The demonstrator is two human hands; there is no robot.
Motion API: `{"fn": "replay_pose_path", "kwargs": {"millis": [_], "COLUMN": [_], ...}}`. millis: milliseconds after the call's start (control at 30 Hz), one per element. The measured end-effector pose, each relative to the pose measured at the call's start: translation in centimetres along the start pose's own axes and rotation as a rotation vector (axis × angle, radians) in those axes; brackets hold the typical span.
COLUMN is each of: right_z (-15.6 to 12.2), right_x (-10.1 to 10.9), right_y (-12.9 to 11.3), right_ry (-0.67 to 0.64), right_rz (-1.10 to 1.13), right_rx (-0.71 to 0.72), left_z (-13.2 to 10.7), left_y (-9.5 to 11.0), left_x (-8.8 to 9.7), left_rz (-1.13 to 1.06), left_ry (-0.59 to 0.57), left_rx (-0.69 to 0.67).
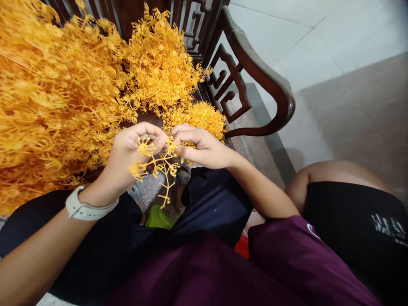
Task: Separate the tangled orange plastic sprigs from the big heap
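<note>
The left hand (pixel 134 146) and the right hand (pixel 199 146) meet in the middle of the view, above the person's lap, and both pinch the same small orange sprig (pixel 156 165). It is a thin branching piece that looks like plastic, with little curled tips. The thumb and fingers of the left hand are pressed together on the upper left part of the sprig, and the fingertips of the right hand close on its upper right part, so the two hands almost touch each other. The lower stem of the sprig hangs free below the hands, in front of the dark shorts (pixel 207 204). On the left wrist there is a pale watch band (pixel 86 208). Behind the hands lies a large pile of orange sprigs (pixel 63 93) of the same kind, which fills the upper left of the view and rests on the seat of a dark carved wooden chair (pixel 255 72). Just beyond the right hand sits a smaller clump (pixel 199 117) of the same material. Right of the chair is a light tiled floor (pixel 318 51).
</note>
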State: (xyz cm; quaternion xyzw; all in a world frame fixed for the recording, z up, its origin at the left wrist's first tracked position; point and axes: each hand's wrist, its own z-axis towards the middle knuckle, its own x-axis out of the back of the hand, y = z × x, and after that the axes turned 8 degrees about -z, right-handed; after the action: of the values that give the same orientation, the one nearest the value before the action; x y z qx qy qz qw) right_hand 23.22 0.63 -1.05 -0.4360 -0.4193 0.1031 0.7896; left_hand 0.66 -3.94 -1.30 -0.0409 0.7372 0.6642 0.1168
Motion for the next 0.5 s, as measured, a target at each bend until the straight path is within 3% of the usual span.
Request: {"fn": "replay_pose_path", "kwargs": {"millis": [100,367,500], "right_z": [0.1,0.2,0.2], "right_x": [0.1,0.3,0.6], "right_y": [-0.1,-0.5,-0.5], "right_ry": [-0.025,-0.151,-0.189], "right_rz": [-0.038,-0.046,-0.005], "right_rx": [0.033,0.118,0.137], "left_z": [0.0,-0.3,-0.5], "left_y": [0.5,2.2,2.0], "left_x": [-0.3,-1.2,-1.3], "left_rz": [0.038,-0.23,-0.296], "left_ry": [-0.03,-0.166,-0.221], "left_rx": [-0.03,0.303,0.366]}}
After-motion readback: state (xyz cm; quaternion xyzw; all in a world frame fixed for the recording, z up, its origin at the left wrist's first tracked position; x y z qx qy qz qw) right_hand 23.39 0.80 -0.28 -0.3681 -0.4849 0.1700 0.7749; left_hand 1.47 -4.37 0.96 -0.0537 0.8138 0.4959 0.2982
